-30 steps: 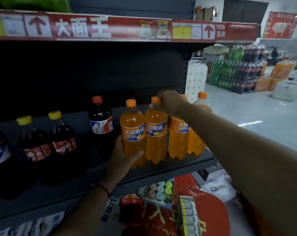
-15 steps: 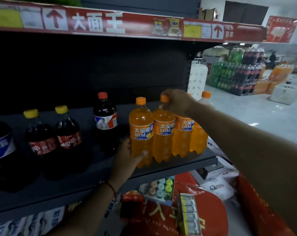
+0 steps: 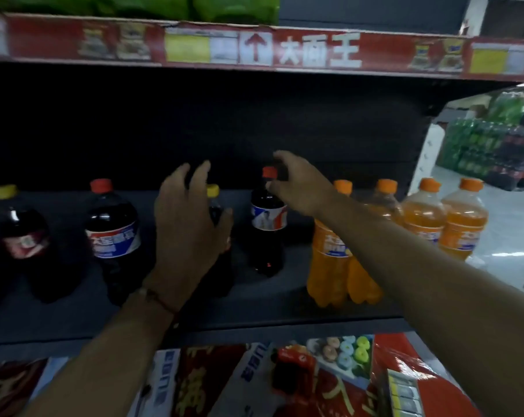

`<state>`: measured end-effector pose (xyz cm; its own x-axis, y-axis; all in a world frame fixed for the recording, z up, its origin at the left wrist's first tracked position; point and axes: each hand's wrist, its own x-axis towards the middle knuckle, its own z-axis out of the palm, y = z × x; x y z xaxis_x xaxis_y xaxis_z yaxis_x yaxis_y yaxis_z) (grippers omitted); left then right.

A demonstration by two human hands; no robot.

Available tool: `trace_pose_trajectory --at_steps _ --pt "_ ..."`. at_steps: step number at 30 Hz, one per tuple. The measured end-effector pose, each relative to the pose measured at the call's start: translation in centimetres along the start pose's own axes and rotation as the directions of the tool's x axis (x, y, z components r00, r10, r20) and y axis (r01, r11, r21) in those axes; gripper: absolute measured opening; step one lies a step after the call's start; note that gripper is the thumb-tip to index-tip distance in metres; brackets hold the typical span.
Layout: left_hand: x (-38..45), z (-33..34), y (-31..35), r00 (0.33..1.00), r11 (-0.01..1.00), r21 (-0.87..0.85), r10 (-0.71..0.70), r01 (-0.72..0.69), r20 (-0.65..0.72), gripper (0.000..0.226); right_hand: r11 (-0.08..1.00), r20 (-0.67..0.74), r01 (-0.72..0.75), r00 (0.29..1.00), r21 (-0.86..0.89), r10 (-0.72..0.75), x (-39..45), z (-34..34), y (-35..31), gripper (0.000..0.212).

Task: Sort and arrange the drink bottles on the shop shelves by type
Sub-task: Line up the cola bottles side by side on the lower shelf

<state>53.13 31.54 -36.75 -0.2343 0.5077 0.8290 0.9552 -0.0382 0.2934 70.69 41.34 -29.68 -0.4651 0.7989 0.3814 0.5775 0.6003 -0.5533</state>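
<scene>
Both reach in: left hand [image 3: 188,224] spread by yellow-capped bottle [image 3: 213,203], right hand [image 3: 297,185] loosely curled at red-capped bottle [image 3: 268,224].

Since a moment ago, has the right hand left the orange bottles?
Yes. The right hand has moved left, off the orange bottles, to the red cap of the dark cola bottle.

Cola bottles [image 3: 112,236] stand along the left and middle of the shelf [image 3: 285,299], with a group of four soda bottles [image 3: 423,218] clustered together at its right end. The left hand [image 3: 188,224] is in front of one middle bottle [image 3: 214,206]; the right hand [image 3: 297,185] reaches beside the cap of the next bottle [image 3: 268,230] to the right. Packaged goods [image 3: 339,383] lie below the shelf, crates of drinks [image 3: 489,145] far right behind
</scene>
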Motion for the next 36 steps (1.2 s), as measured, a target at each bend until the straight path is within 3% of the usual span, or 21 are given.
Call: trace_pose_trajectory --at_steps 4,8,12,16,21,24,27,29,33,36 --pt "4.2 1.2 -3.5 0.949 0.944 0.242 0.152 -0.223 0.277 0.078 0.962 0.043 -0.261 0.965 0.076 0.258 4.7 3.2 1.2 0.044" --pt "4.8 1.5 -5.8 0.875 0.937 0.162 0.212 -0.308 0.435 0.059 0.969 -0.016 -0.246 0.969 0.014 0.246 4.9 4.4 1.7 0.036" --pt "5.2 1.1 -6.1 0.876 0.964 0.060 0.208 -0.258 0.435 0.046 0.963 -0.014 -0.153 0.988 -0.219 0.154 4.0 3.4 0.4 0.048" --pt "5.4 0.9 -5.6 0.879 0.986 -0.001 0.150 -0.168 0.453 0.031 0.868 -0.009 -0.157 0.985 -0.471 0.173 3.2 2.5 -1.0 0.069" --pt "5.9 0.9 -5.0 0.856 0.992 -0.005 0.114 -0.129 0.504 0.026 0.939 0.179 -0.082 0.972 -0.333 0.149 2.7 1.4 -1.6 0.046" --pt "5.9 0.8 -4.5 0.853 0.990 0.005 0.120 -0.143 0.509 0.026 0.925 0.259 -0.014 0.958 -0.381 0.121 2.1 0.0 -2.6 0.037" --pt "5.8 0.8 -4.2 0.859 0.988 0.020 0.125 -0.156 0.497 0.028 0.784 0.213 0.067 0.973 -0.617 0.085 1.3 -0.3 -3.3 0.040" --pt "5.7 0.7 -4.0 0.861 0.985 0.020 0.139 -0.170 0.489 0.030 0.675 0.119 0.022 0.988 -0.737 0.098 0.9 0.2 -3.1 0.049" --pt "5.1 1.3 -3.7 0.876 0.973 0.014 0.203 -0.232 0.437 0.033 0.725 0.029 -0.096 0.987 -0.682 0.158 0.4 0.2 -2.4 0.062" --pt "4.6 1.7 -3.7 0.889 0.973 0.003 0.211 -0.233 0.406 0.034 0.841 0.171 -0.094 0.962 -0.533 0.215 0.2 -0.5 -2.6 0.055"
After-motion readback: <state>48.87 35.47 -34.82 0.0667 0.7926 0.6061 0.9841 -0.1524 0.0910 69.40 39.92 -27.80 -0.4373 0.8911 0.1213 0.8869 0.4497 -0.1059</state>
